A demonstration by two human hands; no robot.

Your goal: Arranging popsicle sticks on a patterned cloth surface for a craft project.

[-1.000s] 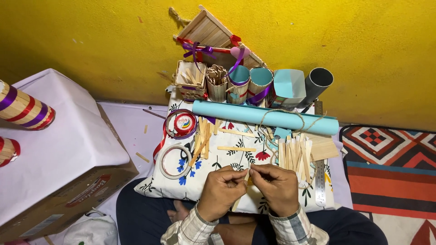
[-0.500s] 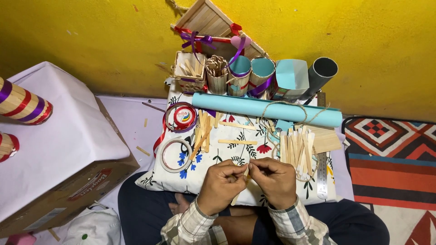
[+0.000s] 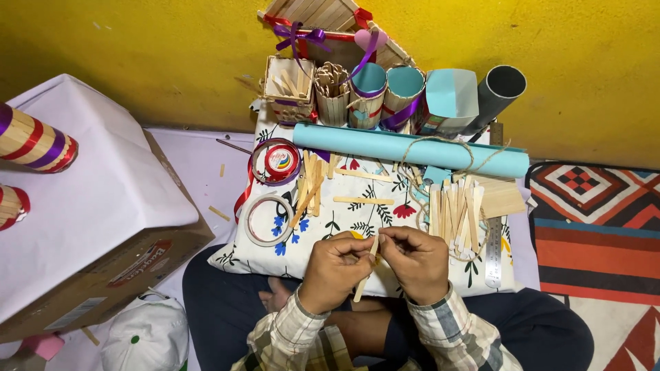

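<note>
While camera view shifted slightly, both hands, left hand [image 3: 335, 266] and right hand [image 3: 418, 261], still pinch one craft stick [image 3: 365, 273] over floral cushion [image 3: 330, 227].

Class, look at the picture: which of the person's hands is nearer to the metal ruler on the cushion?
Right. The right hand sits just left of the metal ruler, while the left hand lies farther left, beyond the wooden stick both pinch.

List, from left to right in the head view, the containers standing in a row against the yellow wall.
Square wooden-stick box → round wooden-stick cup → two teal cups with purple ribbon → light blue paper box → dark grey tube.
</note>
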